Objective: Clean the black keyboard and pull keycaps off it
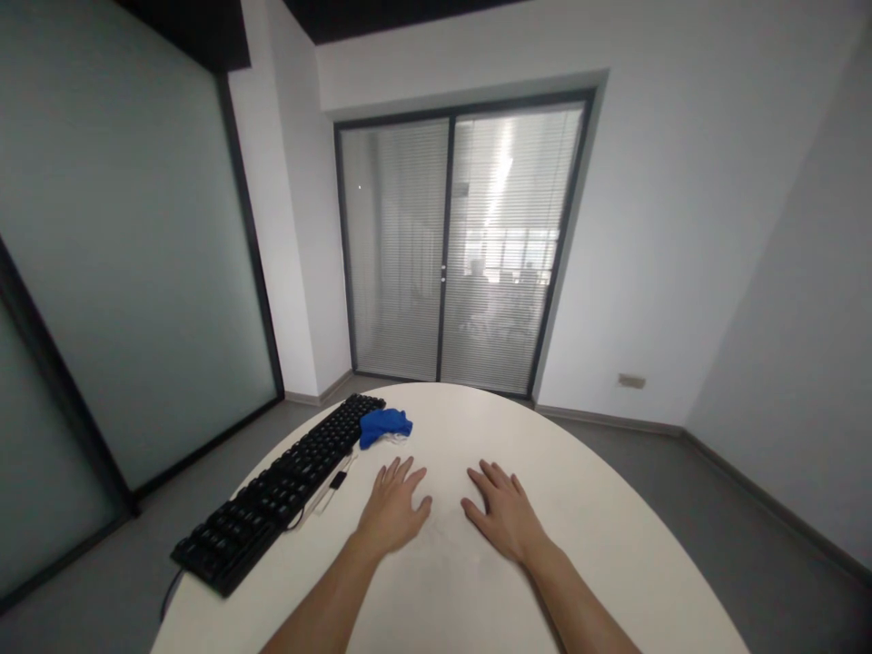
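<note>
My left hand [395, 504] lies palm down on the white tabletop [470, 590], fingers spread, holding nothing. My right hand [500, 509] rests the same way a short distance to its right, fingers apart and nothing held. Just beyond my left hand is a crumpled blue cloth [383, 425] with a bit of white showing under it. A black keyboard [286, 481] stretches along the table's left side, its far end beside the cloth. Between the keyboard and my left hand is a white cable with a small black piece [338, 480] on it.
The table has a curved edge; the keyboard lies close to it on the left, with a dark cord [168, 595] hanging off. Beyond the table are a glass door with blinds [395, 254], frosted glass panels [136, 227] at left and a white wall [681, 227] at right.
</note>
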Available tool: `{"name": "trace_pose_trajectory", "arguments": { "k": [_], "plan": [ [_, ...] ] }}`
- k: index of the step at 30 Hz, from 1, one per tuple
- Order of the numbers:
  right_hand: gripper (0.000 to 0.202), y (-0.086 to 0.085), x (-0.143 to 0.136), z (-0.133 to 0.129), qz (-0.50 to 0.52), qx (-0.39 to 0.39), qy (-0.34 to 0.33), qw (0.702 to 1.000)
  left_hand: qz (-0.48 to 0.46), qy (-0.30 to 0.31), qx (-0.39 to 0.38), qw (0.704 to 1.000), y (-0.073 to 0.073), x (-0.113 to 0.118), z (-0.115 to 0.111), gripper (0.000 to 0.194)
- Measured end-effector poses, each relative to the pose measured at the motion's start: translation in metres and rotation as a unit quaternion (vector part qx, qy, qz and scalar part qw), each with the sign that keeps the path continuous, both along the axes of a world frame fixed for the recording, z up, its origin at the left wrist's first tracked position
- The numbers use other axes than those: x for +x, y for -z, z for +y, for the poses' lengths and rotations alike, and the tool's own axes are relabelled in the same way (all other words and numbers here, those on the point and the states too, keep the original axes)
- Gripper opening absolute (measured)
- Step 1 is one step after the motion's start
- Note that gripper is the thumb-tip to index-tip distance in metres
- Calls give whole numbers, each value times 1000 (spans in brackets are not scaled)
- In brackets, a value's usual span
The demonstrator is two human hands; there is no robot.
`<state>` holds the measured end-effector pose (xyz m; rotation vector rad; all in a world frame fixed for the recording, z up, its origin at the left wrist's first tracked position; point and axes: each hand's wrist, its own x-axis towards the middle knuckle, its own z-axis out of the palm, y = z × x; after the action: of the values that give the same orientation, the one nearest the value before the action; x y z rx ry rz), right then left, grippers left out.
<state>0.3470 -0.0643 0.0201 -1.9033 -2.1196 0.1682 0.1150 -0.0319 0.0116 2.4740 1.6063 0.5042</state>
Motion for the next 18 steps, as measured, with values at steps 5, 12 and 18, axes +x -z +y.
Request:
{"name": "trace_pose_trajectory", "arguments": {
  "k": [5,12,18],
  "plan": [
    [65,3,-5,1,-7,-15,5,1000,3,9,0,1000,5,-5,0,57],
    [65,3,-7,-1,-12,-19,4,1000,13,28,-10,999,5,-12,-5,59],
    [66,7,-6,0,-9,-20,0,1000,14,27,-12,999,8,-12,-4,59]
  ]
}}
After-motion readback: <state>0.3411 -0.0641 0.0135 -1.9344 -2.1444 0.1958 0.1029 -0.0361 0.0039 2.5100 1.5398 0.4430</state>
